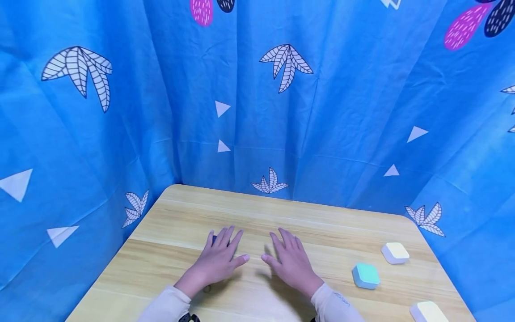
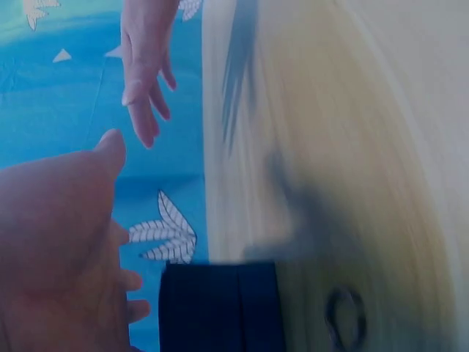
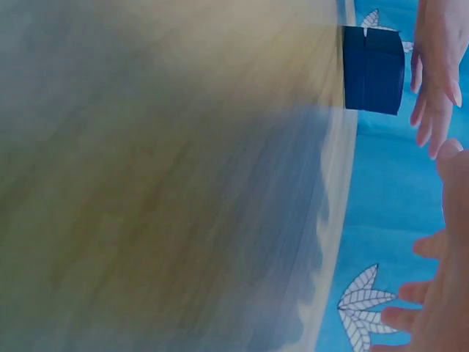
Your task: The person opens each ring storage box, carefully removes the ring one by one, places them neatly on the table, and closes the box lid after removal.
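Both hands hover over the wooden table with fingers spread and nothing held. My left hand is above a dark blue box, which it mostly covers in the head view. The box has a seam like a lid line and stands on the table; in the left wrist view it shows beyond the palm. Near the left wrist lies a small dark ring-shaped thing, its kind unclear. To the right, my right hand faces the left one, thumbs pointing toward each other with a gap between.
On the table's right side sit a teal rounded block and two cream-topped white blocks, one farther back and one near the front edge. A blue patterned curtain hangs behind and along the sides of the table.
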`<state>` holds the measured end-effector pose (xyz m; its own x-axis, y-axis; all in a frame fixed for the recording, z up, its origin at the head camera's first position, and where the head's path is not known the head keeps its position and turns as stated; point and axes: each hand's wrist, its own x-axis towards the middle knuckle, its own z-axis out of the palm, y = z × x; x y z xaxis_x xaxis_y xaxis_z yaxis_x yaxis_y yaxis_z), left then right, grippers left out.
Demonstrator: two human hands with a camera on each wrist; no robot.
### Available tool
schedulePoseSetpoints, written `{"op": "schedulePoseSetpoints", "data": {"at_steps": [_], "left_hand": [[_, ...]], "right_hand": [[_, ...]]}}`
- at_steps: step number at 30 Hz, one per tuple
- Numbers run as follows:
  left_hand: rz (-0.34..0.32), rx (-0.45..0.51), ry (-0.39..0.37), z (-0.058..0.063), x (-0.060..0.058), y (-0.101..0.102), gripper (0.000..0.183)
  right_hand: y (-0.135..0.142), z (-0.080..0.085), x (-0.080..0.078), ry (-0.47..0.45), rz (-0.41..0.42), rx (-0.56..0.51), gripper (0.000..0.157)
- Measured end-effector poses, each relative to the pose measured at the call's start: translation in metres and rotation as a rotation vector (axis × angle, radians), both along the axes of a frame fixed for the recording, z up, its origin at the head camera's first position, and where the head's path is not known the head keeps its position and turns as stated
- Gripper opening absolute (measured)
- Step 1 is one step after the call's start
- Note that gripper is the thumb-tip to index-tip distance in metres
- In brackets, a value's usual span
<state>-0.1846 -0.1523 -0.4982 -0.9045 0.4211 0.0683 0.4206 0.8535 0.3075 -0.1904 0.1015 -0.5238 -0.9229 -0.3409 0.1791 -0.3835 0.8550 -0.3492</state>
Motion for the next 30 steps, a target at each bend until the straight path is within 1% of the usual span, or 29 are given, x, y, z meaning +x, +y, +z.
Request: {"op": "schedulePoseSetpoints", "data": {"at_steps": [2, 7, 13, 17, 21, 24, 27, 30], "left_hand": [[-0.006, -0.018, -0.012, 0.0, 0.0, 0.007, 0.079], [-0.026, -0.024, -0.034, 0.001, -0.003, 0.025, 0.08], [-0.084, 0.019, -0.049, -0.001, -0.007, 0.045, 0.08], [-0.085, 0.044, -0.073, -0.001, -0.008, 0.052, 0.079], [-0.086, 0.024, -0.083, 0.0, -0.01, 0.061, 0.08], [-0.089, 0.006, -0.093, 0.001, -0.011, 0.07, 0.081], [-0.102, 0.012, -0.101, 0.003, -0.012, 0.081, 0.081], [-0.119, 0.009, -0.091, 0.004, -0.014, 0.092, 0.081]], "right_hand": [[0.003, 0.0, 0.001, -0.005, -0.003, -0.009, 0.078], [0.016, 0.0, 0.004, 0.003, -0.022, -0.009, 0.079], [0.036, -0.001, 0.01, 0.0, -0.057, -0.032, 0.077], [0.048, -0.001, 0.013, -0.014, -0.07, -0.046, 0.075], [0.058, 0.001, 0.016, 0.001, -0.097, -0.05, 0.074], [0.065, 0.0, 0.02, 0.016, -0.11, -0.045, 0.073], [0.071, 0.0, 0.024, 0.026, -0.122, -0.033, 0.072], [0.077, 0.0, 0.027, 0.037, -0.131, -0.032, 0.071]]}}
